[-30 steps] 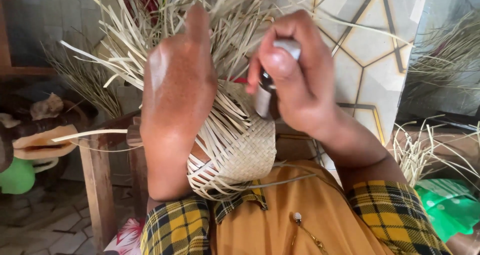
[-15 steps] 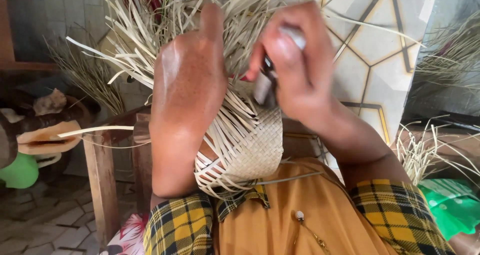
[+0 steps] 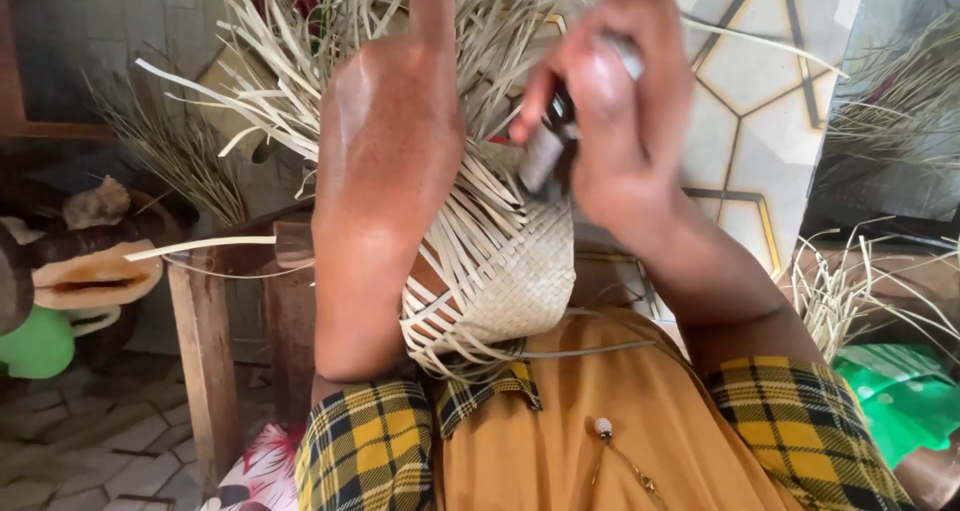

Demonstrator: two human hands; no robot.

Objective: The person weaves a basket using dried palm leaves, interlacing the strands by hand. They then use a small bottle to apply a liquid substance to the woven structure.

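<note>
we have one half-woven basket propped against our lap, just above the yellow cloth and between our two forearms. its lower part is a tight checker weave; above that the pale strips fan out loose toward the top of the view, too many to count.

our left hand lies flat over the left side of the basket, back toward the camera, fingers mostly together and pressed on the strips, one finger pointing up. whether the fingertips pinch a strip we cannot tell, since they are hidden behind the hand. our right hand is curled shut around one small dark tool with a pale end, its lower end touching the weave near the basket's upper edge; the hand is blurred.

we judge the basket light and springy: the woven part should hold its shape under a flat palm, while the loose strips look thin, stiff enough to stand out, and likely to crease or split if bent sharply. the firm woven band seems the safer place to grip, not the free ends.

around us: one wooden stool at left, one green object beyond it, a bundle of strips at right.
</note>
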